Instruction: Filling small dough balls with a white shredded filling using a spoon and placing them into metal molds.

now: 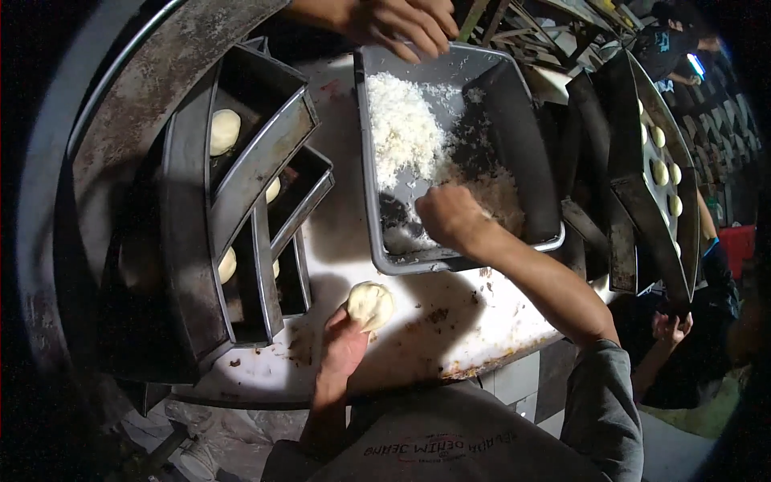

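A flattened round of pale dough (pixel 371 306) rests in my left hand (pixel 344 347), gripped at its edge, over the table in front of me. My right hand (pixel 451 215) reaches inside a grey plastic tub (pixel 520 132), near its front side, with the fingers curled closed. What those fingers hold, if anything, is hidden. White shredded food, like grated coconut, (pixel 400 120) is heaped along the tub's left side, with scraps scattered over the bottom.
Dark metal pans (pixel 265 153) are stacked at the left, some holding dough balls (pixel 225 132). More pans (pixel 622 173) at the right hold several dough balls (pixel 661 173). Another person's hand (pixel 409 28) hangs over the tub's far rim. The white tabletop (pixel 418 321) is stained.
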Tool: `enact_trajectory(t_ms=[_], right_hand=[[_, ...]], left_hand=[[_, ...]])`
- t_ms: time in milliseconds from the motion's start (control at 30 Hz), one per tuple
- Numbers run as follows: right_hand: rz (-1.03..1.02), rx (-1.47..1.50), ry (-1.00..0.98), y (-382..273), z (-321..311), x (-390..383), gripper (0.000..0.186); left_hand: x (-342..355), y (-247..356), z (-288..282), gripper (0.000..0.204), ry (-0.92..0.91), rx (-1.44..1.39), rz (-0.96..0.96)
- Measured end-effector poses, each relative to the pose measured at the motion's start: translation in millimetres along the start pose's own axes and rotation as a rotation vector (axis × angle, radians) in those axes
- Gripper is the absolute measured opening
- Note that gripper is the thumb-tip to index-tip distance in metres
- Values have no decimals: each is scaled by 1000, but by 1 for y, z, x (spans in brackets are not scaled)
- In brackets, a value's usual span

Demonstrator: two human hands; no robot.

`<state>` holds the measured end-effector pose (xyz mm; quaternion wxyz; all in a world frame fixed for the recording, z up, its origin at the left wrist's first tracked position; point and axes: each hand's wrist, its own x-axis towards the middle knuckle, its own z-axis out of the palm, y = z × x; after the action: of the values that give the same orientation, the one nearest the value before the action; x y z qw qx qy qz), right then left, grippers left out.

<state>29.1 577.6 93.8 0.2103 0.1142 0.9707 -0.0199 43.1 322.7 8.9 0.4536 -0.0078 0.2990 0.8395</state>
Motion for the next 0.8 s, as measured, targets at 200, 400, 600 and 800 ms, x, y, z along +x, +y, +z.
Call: enact_trajectory(t_ms=[200, 400, 600, 800], right_hand=[[-105, -49, 51, -21, -8, -17, 15], [-75, 237, 180, 1, -12, -45, 10], [-157, 644, 317, 25, -13, -72, 13], [-164, 639, 470, 6, -33, -126, 11]], left_hand=[[11, 7, 12, 47, -56, -6, 30], [16, -18, 1, 47, -67, -352, -32], [25, -23, 27, 47, -210, -457, -50], [17, -23, 45, 38, -265, -354, -93]])
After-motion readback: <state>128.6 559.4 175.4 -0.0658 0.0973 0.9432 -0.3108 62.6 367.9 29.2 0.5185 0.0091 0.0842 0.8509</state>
